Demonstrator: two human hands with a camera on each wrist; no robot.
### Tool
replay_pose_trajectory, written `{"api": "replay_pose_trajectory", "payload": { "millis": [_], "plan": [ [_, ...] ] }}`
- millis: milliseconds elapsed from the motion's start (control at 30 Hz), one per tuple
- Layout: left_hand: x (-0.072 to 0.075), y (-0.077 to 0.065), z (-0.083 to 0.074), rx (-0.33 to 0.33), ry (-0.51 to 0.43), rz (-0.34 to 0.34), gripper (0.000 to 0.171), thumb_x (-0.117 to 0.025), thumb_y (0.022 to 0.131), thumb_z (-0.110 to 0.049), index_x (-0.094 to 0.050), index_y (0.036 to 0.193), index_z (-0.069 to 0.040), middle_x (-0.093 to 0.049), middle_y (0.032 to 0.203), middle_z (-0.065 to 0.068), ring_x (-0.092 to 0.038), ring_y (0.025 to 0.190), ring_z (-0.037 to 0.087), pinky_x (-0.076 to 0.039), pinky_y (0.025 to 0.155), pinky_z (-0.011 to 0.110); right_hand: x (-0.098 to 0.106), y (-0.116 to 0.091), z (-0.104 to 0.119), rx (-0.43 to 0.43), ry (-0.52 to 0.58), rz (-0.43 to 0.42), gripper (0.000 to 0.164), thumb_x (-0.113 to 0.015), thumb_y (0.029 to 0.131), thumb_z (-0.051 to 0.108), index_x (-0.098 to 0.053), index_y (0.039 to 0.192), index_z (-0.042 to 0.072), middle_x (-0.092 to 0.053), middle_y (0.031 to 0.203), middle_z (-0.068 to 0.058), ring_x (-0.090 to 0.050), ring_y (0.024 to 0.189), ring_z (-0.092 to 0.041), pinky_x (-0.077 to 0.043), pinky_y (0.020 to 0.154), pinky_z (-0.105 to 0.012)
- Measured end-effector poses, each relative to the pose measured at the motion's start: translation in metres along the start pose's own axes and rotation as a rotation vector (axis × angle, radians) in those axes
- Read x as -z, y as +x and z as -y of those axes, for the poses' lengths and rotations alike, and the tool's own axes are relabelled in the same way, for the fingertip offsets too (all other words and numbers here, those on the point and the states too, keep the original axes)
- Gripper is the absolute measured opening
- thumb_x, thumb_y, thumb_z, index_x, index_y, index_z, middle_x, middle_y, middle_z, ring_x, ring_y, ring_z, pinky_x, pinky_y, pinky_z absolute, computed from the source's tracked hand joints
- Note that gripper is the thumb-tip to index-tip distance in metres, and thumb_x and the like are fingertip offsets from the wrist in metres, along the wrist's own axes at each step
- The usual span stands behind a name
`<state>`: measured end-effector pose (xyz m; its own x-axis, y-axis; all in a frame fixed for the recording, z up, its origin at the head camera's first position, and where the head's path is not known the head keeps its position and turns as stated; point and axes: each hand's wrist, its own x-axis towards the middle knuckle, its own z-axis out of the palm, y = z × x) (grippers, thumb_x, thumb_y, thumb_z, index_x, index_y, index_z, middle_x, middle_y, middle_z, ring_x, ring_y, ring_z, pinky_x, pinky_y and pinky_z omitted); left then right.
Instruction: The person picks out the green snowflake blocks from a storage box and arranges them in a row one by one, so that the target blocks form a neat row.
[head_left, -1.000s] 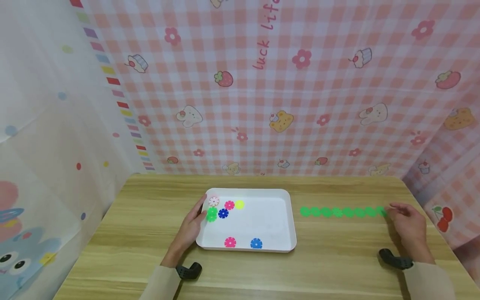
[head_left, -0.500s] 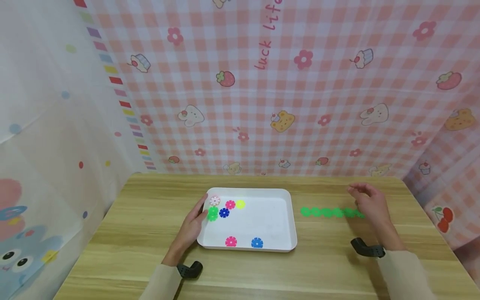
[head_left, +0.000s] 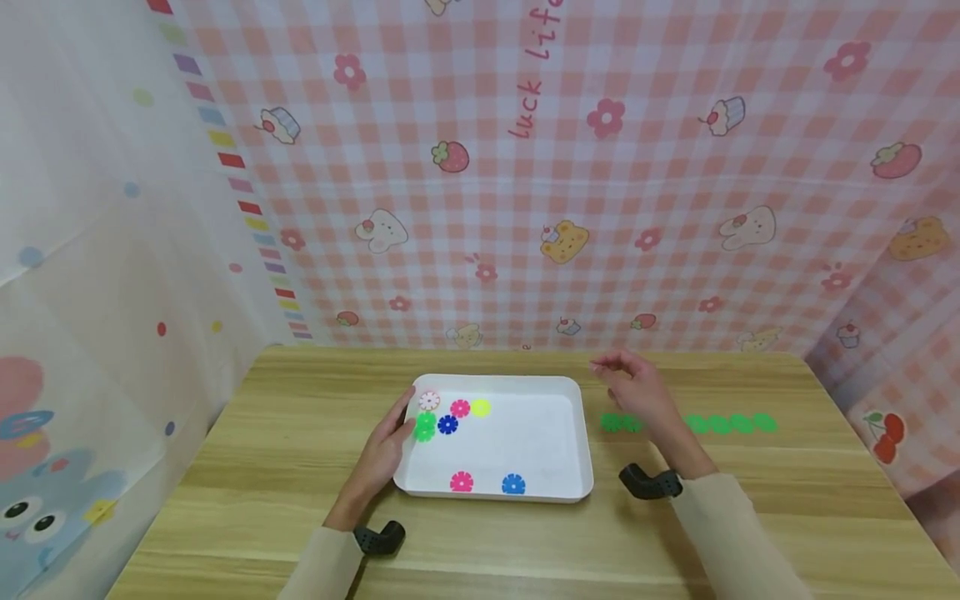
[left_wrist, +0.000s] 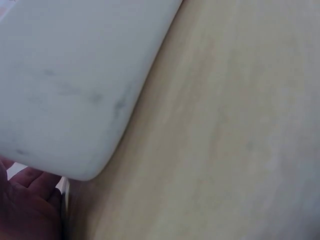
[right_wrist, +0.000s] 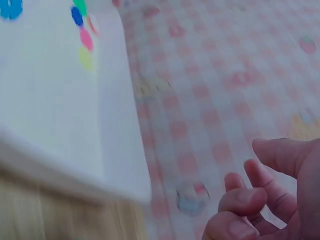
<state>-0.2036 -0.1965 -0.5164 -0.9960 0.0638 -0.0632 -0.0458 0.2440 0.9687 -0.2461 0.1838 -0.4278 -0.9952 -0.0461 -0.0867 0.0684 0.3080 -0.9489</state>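
Observation:
A white tray (head_left: 532, 442) sits on the wooden table. At its left side my left hand (head_left: 381, 454) grips the edge, thumb at the rim; the left wrist view shows fingers beside a tray corner (left_wrist: 75, 165). Several snowflake discs lie inside: a green one (head_left: 425, 427), dark blue (head_left: 447, 425), yellow (head_left: 481, 407), white-pink (head_left: 429, 401), pink (head_left: 462, 482) and blue (head_left: 513, 484). Right of the tray, my right hand (head_left: 641, 396) hovers over a row of green snowflake discs (head_left: 731, 424), hiding part of it. Its fingers are loosely bent and hold nothing in the right wrist view.
The wooden table (head_left: 480, 546) reaches back to a pink checked cloth (head_left: 480, 183) hung behind it. A pale patterned cloth (head_left: 112, 250) hangs at the left. Each wrist wears a black camera mount, one on the left (head_left: 381, 539), one on the right (head_left: 649, 482).
My right hand has left the right end of the green row and moved left above it toward the tray. My left hand and the tray have stayed in place.

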Motion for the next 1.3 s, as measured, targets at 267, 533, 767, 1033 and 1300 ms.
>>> {"api": "replay_pose_trajectory", "payload": {
  "millis": [267, 533, 767, 1033, 1300],
  "plan": [
    [0.000, 0.001, 0.002, -0.011, 0.000, -0.007, 0.053, -0.034, 0.107, -0.013, -0.026, 0.158, -0.022, -0.016, 0.166, 0.003, -0.010, 0.153, 0.022, -0.008, 0.124, 0.045, -0.070, -0.005, 0.015, 0.006, -0.042, 0.128, 0.019, -0.067, 0.096, 0.022, -0.067, 0.109, 0.009, -0.063, 0.101, -0.007, -0.047, 0.059, -0.013, -0.039, 0.049, -0.021],
    [0.000, 0.000, 0.001, -0.011, -0.003, 0.000, 0.054, -0.033, 0.107, -0.013, -0.024, 0.159, -0.021, -0.015, 0.166, 0.003, -0.008, 0.153, 0.022, -0.008, 0.124, 0.046, -0.133, -0.014, 0.021, 0.048, -0.117, 0.291, 0.020, -0.070, 0.093, 0.024, -0.068, 0.108, 0.010, -0.064, 0.096, -0.003, -0.058, 0.070, -0.021, -0.047, 0.056, -0.026],
    [0.000, 0.002, 0.001, -0.026, -0.021, 0.002, 0.053, -0.033, 0.106, -0.011, -0.025, 0.159, -0.018, -0.016, 0.166, 0.008, -0.011, 0.153, 0.026, -0.010, 0.124, 0.047, -0.171, -0.015, 0.019, 0.025, -0.153, 0.393, 0.029, -0.070, 0.093, 0.026, -0.068, 0.116, 0.009, -0.063, 0.095, -0.004, -0.053, 0.060, -0.015, -0.044, 0.048, -0.024],
    [0.000, 0.000, -0.001, -0.041, -0.032, 0.012, 0.053, -0.034, 0.107, -0.012, -0.026, 0.158, -0.018, -0.018, 0.165, 0.010, -0.013, 0.152, 0.026, -0.011, 0.124, 0.046, -0.201, -0.013, 0.011, -0.022, -0.174, 0.445, 0.047, -0.071, 0.090, 0.026, -0.061, 0.132, 0.010, -0.058, 0.085, -0.003, -0.048, 0.058, -0.013, -0.040, 0.049, -0.024],
    [0.001, -0.001, -0.001, -0.052, -0.045, 0.018, 0.052, -0.035, 0.107, -0.012, -0.027, 0.158, -0.017, -0.018, 0.165, 0.009, -0.013, 0.152, 0.024, -0.012, 0.124, 0.044, -0.218, -0.011, 0.011, -0.024, -0.247, 0.380, 0.057, -0.070, 0.090, 0.026, -0.053, 0.143, 0.012, -0.063, 0.124, -0.009, -0.059, 0.103, -0.022, -0.052, 0.091, -0.041]
  ]
}}
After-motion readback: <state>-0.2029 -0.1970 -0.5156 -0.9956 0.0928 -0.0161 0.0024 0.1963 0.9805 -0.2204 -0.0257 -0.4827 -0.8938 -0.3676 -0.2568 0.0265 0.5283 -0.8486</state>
